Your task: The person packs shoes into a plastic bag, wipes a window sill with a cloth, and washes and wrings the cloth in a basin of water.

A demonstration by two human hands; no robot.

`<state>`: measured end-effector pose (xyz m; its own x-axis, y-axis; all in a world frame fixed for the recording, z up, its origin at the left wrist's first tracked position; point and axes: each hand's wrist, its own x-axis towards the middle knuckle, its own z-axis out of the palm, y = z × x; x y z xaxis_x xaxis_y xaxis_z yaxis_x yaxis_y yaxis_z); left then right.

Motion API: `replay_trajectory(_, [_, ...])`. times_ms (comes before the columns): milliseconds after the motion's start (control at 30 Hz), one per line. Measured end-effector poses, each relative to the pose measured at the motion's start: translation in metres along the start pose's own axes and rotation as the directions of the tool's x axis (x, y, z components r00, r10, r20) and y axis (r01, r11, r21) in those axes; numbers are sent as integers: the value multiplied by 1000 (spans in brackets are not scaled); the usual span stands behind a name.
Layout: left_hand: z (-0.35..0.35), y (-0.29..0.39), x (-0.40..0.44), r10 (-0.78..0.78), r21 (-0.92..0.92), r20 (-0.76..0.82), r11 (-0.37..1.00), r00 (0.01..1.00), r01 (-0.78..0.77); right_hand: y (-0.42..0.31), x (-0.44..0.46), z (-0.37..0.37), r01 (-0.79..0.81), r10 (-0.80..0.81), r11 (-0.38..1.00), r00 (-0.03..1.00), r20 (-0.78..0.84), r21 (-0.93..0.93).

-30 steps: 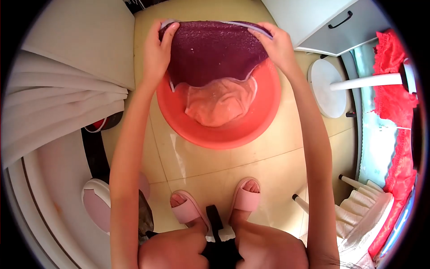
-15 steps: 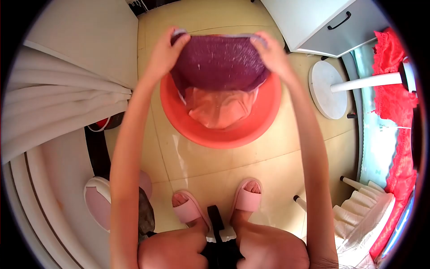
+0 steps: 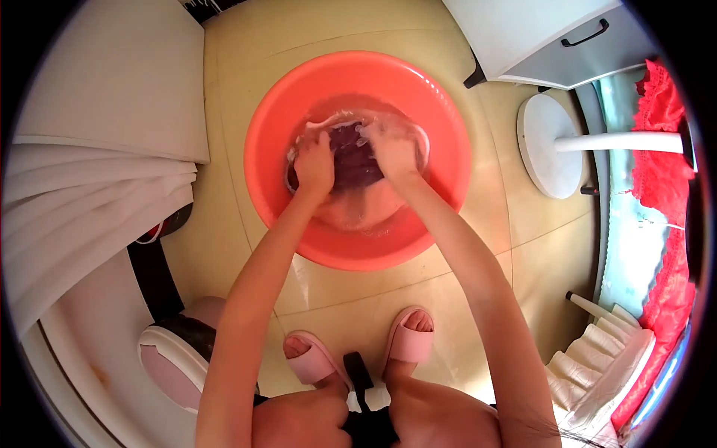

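A round coral-red basin (image 3: 441,224) stands on the tiled floor with water in it. Inside lies a dark purple cloth (image 3: 357,160), bunched and wet, over a peach-coloured cloth (image 3: 351,209). My left hand (image 3: 314,163) is on the left part of the purple cloth, fingers bent down into it. On its right part is my right hand (image 3: 392,153), partly in the water. The fingertips of both hands are blurred or covered by water and cloth, so their grip is unclear.
A white round stand base (image 3: 539,145) is on the right, below a grey-fronted cabinet (image 3: 571,56). Red lace fabric (image 3: 668,179) hangs at the far right, a pale curtain (image 3: 97,201) at the left. A bin (image 3: 175,358) stands lower left; pink slippers (image 3: 312,364) are below the basin.
Both hands have come down and closer together, from holding the purple cloth stretched above the basin to pressing on it inside. The cloth is now bunched in the water, and the basin's far rim shows.
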<state>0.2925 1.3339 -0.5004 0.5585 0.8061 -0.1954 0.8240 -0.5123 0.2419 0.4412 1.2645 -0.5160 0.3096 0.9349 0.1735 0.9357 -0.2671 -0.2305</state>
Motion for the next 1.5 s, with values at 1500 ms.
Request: replay_trajectory(1500, [-201, -9, -16, 282, -786, -67, 576, 957, -225, 13, 38, -178, 8, -130, 704, 985, 117, 710])
